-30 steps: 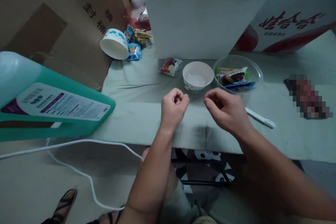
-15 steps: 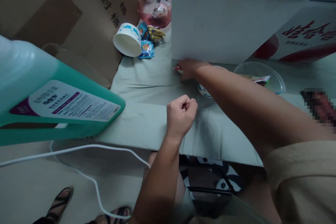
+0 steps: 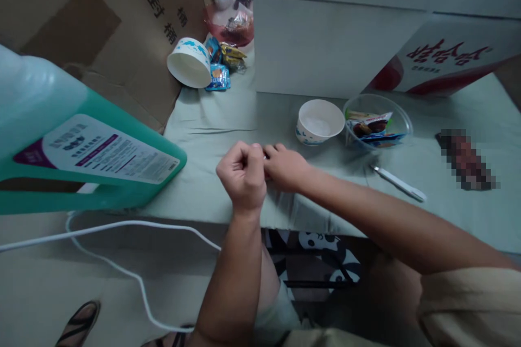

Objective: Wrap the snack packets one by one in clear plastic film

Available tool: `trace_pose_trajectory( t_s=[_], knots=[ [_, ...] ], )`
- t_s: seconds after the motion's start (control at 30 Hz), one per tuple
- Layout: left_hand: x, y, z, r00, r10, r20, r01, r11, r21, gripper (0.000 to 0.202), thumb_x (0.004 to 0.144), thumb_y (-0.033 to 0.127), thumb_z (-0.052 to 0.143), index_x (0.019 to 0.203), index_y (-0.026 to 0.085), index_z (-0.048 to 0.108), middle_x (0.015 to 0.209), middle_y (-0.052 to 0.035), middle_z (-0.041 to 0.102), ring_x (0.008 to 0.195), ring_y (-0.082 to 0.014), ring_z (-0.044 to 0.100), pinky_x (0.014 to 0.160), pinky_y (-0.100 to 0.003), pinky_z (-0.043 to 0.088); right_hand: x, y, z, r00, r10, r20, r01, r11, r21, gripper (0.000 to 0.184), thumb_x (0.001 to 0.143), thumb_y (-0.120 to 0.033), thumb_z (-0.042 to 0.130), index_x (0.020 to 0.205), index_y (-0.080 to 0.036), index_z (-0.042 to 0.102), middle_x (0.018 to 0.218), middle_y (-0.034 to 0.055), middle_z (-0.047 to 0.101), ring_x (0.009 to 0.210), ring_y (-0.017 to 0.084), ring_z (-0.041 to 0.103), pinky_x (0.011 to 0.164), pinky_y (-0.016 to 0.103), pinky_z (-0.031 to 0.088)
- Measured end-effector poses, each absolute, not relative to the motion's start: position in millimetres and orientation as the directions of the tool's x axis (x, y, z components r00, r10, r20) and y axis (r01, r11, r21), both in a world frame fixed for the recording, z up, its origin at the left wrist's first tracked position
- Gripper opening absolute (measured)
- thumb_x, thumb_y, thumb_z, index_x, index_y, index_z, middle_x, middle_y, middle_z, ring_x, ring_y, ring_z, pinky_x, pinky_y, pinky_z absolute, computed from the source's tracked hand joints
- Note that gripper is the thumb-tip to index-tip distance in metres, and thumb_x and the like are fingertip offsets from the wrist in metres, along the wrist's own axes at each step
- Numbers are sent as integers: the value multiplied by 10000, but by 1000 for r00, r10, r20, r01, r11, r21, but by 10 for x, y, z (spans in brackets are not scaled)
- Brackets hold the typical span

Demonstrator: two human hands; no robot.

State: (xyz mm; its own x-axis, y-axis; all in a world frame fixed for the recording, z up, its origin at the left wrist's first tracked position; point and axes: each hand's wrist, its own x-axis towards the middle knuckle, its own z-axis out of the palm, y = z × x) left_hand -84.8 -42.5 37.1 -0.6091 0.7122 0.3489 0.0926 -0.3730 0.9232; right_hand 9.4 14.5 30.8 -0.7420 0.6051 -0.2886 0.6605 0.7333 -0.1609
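A balled left hand (image 3: 244, 178) is meeting the right hand (image 3: 285, 168) — a pale sliver (image 3: 266, 156) is showing between them, the right's grip impossible to tell. A paper bowl (image 3: 319, 120) is standing just beyond the right hand.

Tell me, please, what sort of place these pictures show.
Probably a lived-in room, perhaps a home or dormitory, though a storeroom is possible. A cloth-covered table holds a clear bowl of packaged snacks; beside it are a large brown box and a green jug.
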Motion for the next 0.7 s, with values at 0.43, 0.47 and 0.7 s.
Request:
trace_pose_trajectory(
  t_s=[0.43,0.47,0.7],
  knots=[
    [-287,-209,67,45,999,-10,82,6,997,327,880,507,616,831,185,596,811,-28,631,764,-137,587,676,-250,464,1846,-358,-168,-300,901,-315,-206,-384,-900,502,643,-497,750,1036,-204,642,967,83,732,964,289,704,863,422,558],
    [-204,-202,31,142,989,-49,74,38,997,351,855,522,652,943,185,619,936,-58,674,863,-163,627,732,-266,494,1888,-344,-207,-253,916,-311,-218,-367,-904,485,645,-483,758,1026,-205,646,963,79,737,972,290,707,882,427,560],
    [153,-136,-122,288,955,-70,122,36,992,606,726,462,800,1217,187,575,1177,-99,678,1023,-229,659,885,-322,525,2153,-270,-275,-103,992,-77,54,-72,-996,532,779,-462,684,1243,-262,517,1146,74,703,1025,242,682,895,416,570]
  ],
)
